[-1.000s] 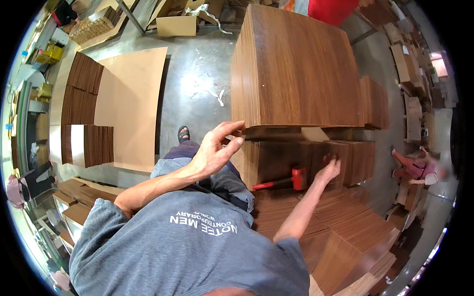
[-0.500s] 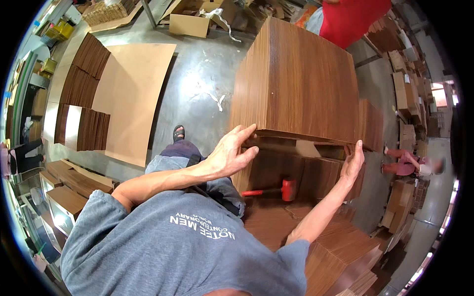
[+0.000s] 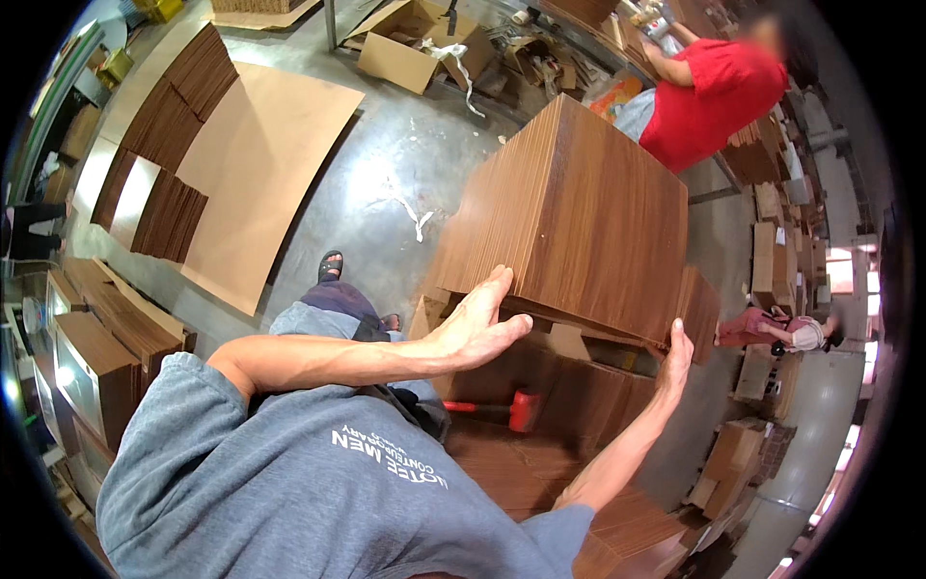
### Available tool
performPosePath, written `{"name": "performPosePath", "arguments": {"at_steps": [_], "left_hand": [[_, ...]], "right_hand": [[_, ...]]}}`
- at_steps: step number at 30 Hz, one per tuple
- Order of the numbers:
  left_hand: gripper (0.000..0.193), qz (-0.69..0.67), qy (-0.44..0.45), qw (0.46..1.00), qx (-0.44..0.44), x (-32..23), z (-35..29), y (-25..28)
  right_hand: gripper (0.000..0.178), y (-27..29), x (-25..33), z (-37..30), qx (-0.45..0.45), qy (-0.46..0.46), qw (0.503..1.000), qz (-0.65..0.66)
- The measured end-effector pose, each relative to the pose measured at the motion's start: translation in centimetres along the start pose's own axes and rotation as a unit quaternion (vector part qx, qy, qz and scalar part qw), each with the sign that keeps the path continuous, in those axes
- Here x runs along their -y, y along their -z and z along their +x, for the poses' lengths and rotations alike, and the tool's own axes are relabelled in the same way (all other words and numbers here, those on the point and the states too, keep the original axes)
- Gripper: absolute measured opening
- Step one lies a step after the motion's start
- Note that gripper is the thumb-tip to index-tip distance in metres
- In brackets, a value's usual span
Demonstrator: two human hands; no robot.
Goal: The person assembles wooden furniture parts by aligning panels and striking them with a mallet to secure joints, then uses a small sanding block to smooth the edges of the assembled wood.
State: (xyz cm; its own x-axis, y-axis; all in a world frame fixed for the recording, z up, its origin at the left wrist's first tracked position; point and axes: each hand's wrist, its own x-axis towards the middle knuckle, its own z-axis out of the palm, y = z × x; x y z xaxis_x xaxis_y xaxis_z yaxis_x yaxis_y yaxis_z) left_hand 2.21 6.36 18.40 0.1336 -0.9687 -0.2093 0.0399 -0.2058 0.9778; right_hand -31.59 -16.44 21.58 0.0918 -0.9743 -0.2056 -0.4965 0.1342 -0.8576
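A tall stack of brown wood-grain panels (image 3: 608, 232) stands in front of me, its layered edges showing on the left side. My left hand (image 3: 477, 328) rests its outstretched fingers against the near left corner, thumb apart. At the near right corner, my right hand (image 3: 675, 362) has its straight fingers laid flat against the edge. Neither hand is wrapped around anything. Below the near edge of the stack, a red mallet (image 3: 523, 410) lies on brown panels (image 3: 497, 449) close to my body.
Left on the floor is a large tan sheet (image 3: 280, 145) with panel piles (image 3: 169, 217) along it. An open cardboard box (image 3: 400, 58) sits at the far side. A person in red (image 3: 709, 96) works beyond the stack; another person (image 3: 781, 328) is at the right.
The view has turned, bringing more of the person in red into sight. My left hand's fingers have straightened along the corner of the stack. My right hand remains at its corner.
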Motion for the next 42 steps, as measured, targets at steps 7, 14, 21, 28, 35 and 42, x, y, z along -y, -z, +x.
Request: {"name": "performPosePath", "arguments": {"at_steps": [7,14,21,28,35,42], "left_hand": [[0.082,-0.062,0.026,0.997,-0.038,0.3,0.3,-0.6],[0.085,-0.015,0.046,0.999,-0.024,-1.5,0.1,-1.3],[0.087,-0.018,0.054,0.998,-0.024,-1.7,-0.2,-0.9],[0.074,-0.022,-0.025,0.996,-0.083,-1.2,4.6,1.6],[0.079,0.070,-0.050,0.983,-0.163,-0.9,18.4,3.1],[0.074,0.074,-0.077,0.972,-0.208,-2.2,22.5,2.9]], "right_hand": [[0.077,-0.6,0.6,-0.4,-0.001,-0.021,1.000,0.004],[0.069,0.0,0.6,-0.6,0.038,0.010,0.999,-0.027],[0.057,1.4,-1.3,2.4,0.033,0.009,0.998,-0.058],[0.040,-1.0,5.3,5.8,0.112,0.045,0.992,0.034],[0.043,-6.8,11.3,8.3,0.188,0.026,0.981,0.037],[0.047,-7.9,14.0,10.2,0.190,-0.002,0.982,-0.005]]}}
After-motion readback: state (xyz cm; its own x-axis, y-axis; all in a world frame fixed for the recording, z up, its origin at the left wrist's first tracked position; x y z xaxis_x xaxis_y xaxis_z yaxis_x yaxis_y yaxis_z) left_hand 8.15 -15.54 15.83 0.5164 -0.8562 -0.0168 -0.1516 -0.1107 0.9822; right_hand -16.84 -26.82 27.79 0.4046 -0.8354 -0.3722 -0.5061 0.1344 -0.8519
